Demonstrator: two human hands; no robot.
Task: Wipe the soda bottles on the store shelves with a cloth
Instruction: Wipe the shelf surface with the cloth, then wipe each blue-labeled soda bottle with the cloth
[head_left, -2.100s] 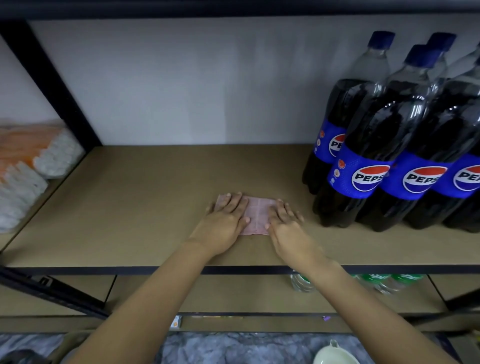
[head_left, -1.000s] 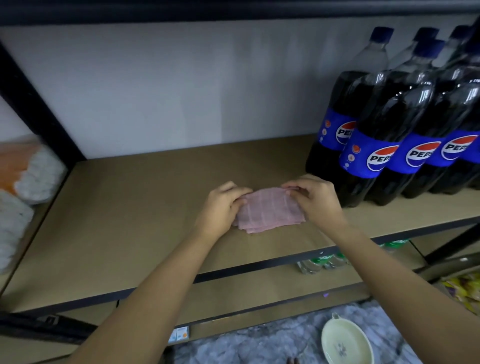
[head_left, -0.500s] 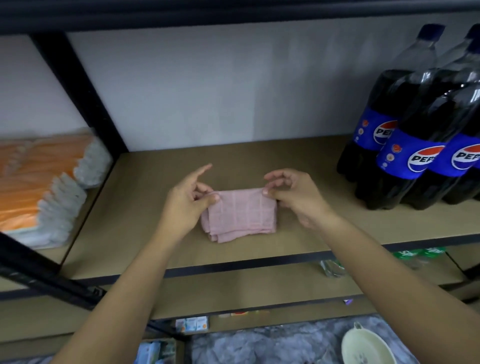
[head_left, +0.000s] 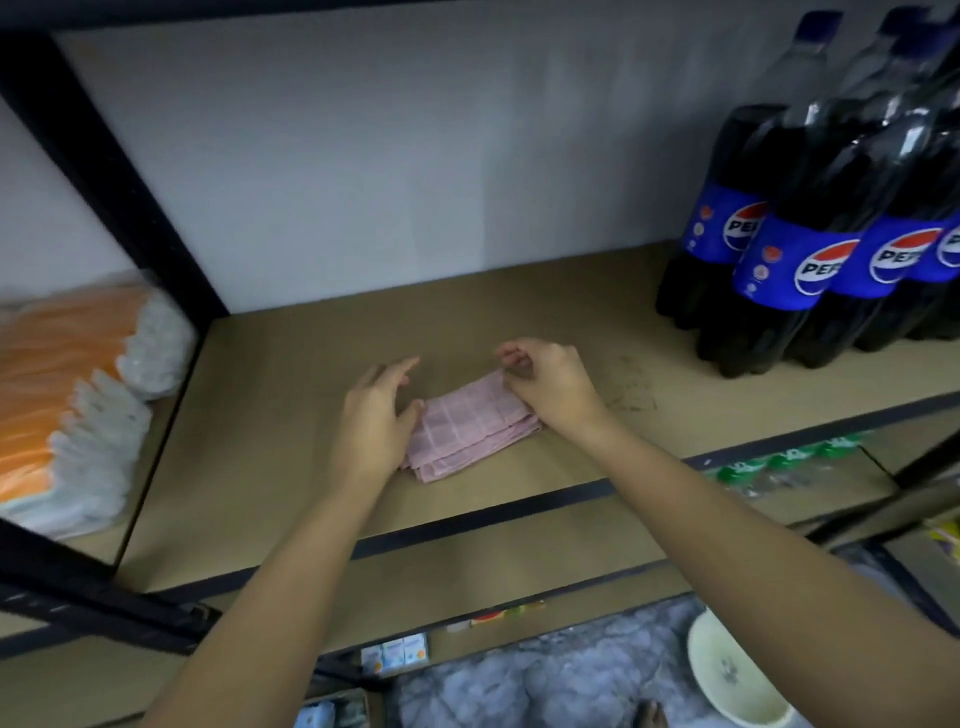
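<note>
Pink folded cloth (head_left: 470, 427) lies on the shelf board (head_left: 270, 415), well left of the soda bottles (head_left: 789, 249); right hand (head_left: 553, 384) pinches its far corner, left hand (head_left: 376, 421) rests spread against its near edge; advise gripping the whole fold before lifting.
</note>
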